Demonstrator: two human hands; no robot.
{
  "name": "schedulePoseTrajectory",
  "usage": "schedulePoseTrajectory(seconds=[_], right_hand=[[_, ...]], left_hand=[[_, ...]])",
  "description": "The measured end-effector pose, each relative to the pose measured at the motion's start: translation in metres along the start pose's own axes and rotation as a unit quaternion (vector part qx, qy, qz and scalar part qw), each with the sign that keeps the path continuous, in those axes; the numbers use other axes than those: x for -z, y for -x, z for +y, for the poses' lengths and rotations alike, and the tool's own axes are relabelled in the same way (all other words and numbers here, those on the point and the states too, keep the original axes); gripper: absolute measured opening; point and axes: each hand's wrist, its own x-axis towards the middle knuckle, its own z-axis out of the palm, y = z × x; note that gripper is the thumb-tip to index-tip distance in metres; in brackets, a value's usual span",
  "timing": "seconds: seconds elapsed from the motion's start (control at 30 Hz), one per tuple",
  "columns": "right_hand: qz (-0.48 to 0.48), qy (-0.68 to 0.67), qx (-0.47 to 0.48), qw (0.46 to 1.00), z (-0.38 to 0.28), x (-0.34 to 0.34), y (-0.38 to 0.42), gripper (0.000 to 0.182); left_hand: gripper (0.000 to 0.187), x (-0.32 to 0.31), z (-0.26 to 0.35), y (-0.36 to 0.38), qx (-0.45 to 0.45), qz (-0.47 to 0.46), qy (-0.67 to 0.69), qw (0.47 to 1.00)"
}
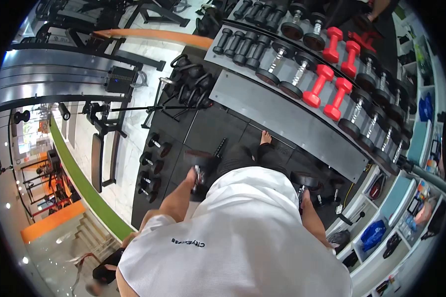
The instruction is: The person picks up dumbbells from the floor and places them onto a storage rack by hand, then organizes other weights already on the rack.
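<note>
Black rubber gym flooring [208, 126] lies below a dumbbell rack [287, 119]. Left hand [192, 175] is closed around a black dumbbell [199, 163] beside the left thigh. Right hand [305, 197] grips a second black dumbbell [305, 180] beside the right thigh.

Open black floor mat [208, 126] at frame centre; blocked upper right by the dumbbell rack [282, 116], left by floor dumbbells [151, 166], upper centre by kettlebells [191, 81].

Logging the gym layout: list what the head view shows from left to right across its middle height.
Weight bench → small dumbbells on the floor → left hand gripping a dumbbell → right hand gripping another dumbbell → white shelves.
</note>
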Motion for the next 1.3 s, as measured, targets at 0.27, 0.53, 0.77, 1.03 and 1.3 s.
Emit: schedulePoseTrajectory(seconds=[0.27, 0.53, 0.77, 1.03, 1.3], right_hand=[[0.018, -0.008, 0.051, 0.998, -0.062, -0.057, 0.023, 0.045], [0.015, 0.057, 0.047, 0.997, -0.038, -0.103, 0.055, 0.035], [0.148, 0.057, -0.019, 0.987, -0.042, -0.110, 0.072, 0.038], [0.123, 0.073, -0.008, 0.990, -0.075, -0.145, 0.071, 0.037], [0.109, 0.114, -0.009, 0.987, -0.106, -0.169, 0.069, 0.036]], left_hand=[[0.053, -0.052, 0.163, -0.097, -0.113, 0.025, -0.192, 0.975], [0.048, -0.140, 0.265, -0.253, -0.188, 0.029, -0.426, 0.884], [0.047, -0.200, 0.344, -0.281, -0.077, 0.001, -0.319, 0.945], [0.048, -0.232, 0.386, -0.311, -0.038, -0.002, -0.259, 0.965], [0.047, -0.227, 0.379, -0.337, -0.034, 0.001, -0.264, 0.964]])
